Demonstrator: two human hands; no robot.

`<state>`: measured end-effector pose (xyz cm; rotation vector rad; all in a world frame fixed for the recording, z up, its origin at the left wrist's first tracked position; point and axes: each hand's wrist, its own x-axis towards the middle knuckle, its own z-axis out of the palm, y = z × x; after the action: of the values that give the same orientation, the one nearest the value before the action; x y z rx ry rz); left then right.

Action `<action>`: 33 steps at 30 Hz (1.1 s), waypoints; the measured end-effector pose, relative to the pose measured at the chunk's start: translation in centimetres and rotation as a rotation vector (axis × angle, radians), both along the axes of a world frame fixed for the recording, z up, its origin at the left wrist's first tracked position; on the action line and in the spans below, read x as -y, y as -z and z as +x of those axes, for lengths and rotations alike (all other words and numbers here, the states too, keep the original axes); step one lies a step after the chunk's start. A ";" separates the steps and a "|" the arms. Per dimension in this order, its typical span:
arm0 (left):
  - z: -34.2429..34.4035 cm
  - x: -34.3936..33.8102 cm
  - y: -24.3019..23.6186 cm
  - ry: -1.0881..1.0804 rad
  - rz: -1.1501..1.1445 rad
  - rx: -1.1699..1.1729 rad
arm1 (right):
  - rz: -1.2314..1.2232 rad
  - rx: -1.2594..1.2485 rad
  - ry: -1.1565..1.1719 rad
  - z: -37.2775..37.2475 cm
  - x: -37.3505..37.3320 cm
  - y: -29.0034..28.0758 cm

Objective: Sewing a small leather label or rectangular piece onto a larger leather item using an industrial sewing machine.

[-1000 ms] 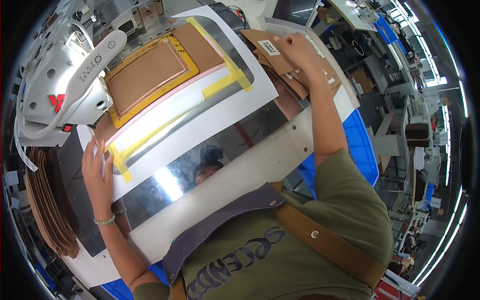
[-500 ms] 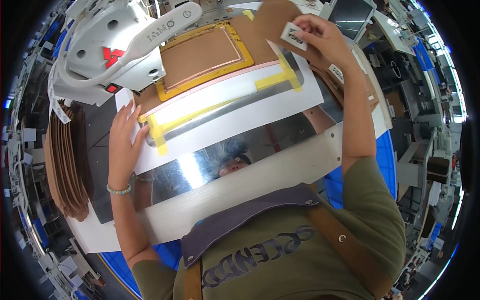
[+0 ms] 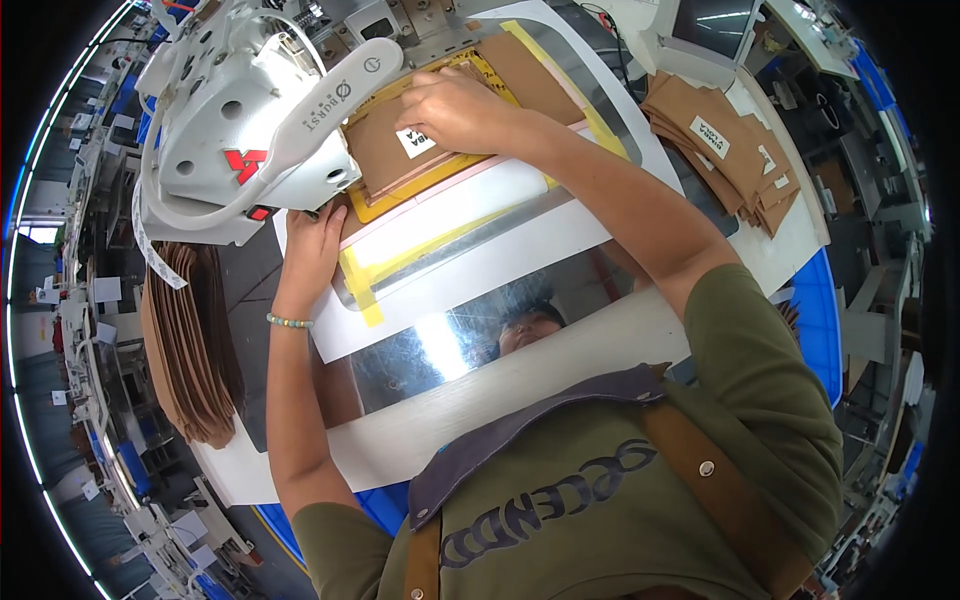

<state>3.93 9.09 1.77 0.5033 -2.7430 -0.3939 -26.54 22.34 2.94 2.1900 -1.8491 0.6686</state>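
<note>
My right hand [image 3: 455, 112] is closed on a brown fabric piece [image 3: 385, 168] that carries a white label [image 3: 415, 142]. The piece lies inside the yellow-edged opening of a sewing template [image 3: 465, 195], though its far edge is partly hidden by the hand. At the template's left end, my left hand [image 3: 316, 250] rests with fingers stretched out. Some of its fingertips are tucked beneath the head of a white sewing machine [image 3: 215, 150], so I cannot see them fully. Yellow tape strips [image 3: 362, 290] run along the template's borders.
On the right side of the table sits a loose pile of brown labelled pieces [image 3: 735, 150]. A thick stack of folded brown fabric [image 3: 190, 350] stands at the left. A shiny metal plate [image 3: 460, 330] lies before the template, and a dark screen [image 3: 712, 28] stands at the back right.
My right hand has carried the labelled brown piece leftward from beside the template onto its framed opening. The pile at the right now shows more fully. The whole view has shifted slightly.
</note>
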 end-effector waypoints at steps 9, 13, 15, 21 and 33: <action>-3.2 0.3 -1.2 0.080 0.114 0.070 | -0.074 -0.060 -0.034 0.3 0.3 1.2; -3.4 1.1 -1.1 0.114 0.092 0.094 | -0.068 -0.039 -0.002 0.5 0.3 1.2; -3.6 1.6 -0.9 0.114 0.117 0.088 | -0.070 -0.001 -0.011 0.5 0.3 1.4; -5.0 2.5 -1.1 0.128 0.055 0.062 | -0.107 0.035 -0.010 0.6 0.4 1.9; -6.0 3.0 -0.5 0.078 0.066 -0.066 | 0.098 0.201 -0.363 2.6 0.3 2.0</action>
<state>-2.03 6.10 2.26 0.3927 -2.6992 -0.5122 -23.92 22.01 0.92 2.6439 -1.6096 0.9118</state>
